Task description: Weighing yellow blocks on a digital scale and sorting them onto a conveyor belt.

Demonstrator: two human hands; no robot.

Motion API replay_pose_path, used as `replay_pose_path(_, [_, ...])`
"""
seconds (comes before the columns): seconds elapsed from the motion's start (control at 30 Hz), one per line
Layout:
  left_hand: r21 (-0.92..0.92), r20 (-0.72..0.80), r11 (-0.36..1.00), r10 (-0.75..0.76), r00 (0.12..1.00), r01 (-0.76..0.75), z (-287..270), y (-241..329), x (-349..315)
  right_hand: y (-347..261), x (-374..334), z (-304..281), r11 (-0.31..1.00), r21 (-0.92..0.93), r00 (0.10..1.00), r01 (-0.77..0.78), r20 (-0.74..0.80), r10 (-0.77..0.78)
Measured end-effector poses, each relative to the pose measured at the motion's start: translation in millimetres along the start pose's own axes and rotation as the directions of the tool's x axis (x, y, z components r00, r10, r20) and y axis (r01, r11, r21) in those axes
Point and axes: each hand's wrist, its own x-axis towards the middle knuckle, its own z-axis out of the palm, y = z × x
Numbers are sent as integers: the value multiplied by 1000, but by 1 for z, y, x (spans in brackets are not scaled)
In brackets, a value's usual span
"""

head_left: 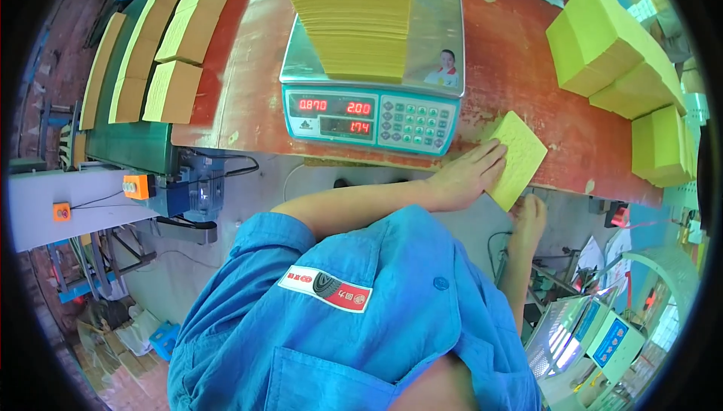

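- In the head view, your yellow sheet stack (518,159) lies aslant just right of the scale (437,45), its lower corner reaching past the near edge of the worktop (512,42).
- Your left hand (463,177) lies along the stack's left side, fingers stretched out and close together over its edge; whether the thumb closes beneath, you can't tell from here.
- Your right hand (529,219) is at the lower corner, fingers bent; the sheets and the angle hide how firmly they hold, if at all.
- To square the sheets well, I'd support that overhanging corner from below, press the sides evenly with both palms, and keep your left forearm clear of the scale's front.
- Counted: one stack at your hands, one scale, and one tall yellow pile (350,27) on its pan, cut off by the upper edge.
- To your left, three rows of piles (175,91); the joins between single piles blur together, so I give only rows.
- To your right, at least three yellow blocks (591,38), perhaps more behind.
- Two orange boxes (137,187) sit at the far left.
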Motion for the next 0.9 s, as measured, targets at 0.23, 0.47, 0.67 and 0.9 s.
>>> replay_pose_path(0.23, [-346,94,927,-117,989,143,-10,3,10,-31,-19,21,958,270,967,-100,252,30])
replay_pose_path(0.47, [-900,50,392,-340,939,189,-51,-8,49,-86,-13,32,898,151,864,413,247,-439])
replay_pose_path(0.67, [-641,-70,732,-357,931,233,-23,-22,45,-46,24,42,886,60,842,460,286,-457])
replay_pose_path(0.9, [-311,-172,931,-254,952,192,-85,1,51,-93,-5,41,795,-206,814,571,270,-514])
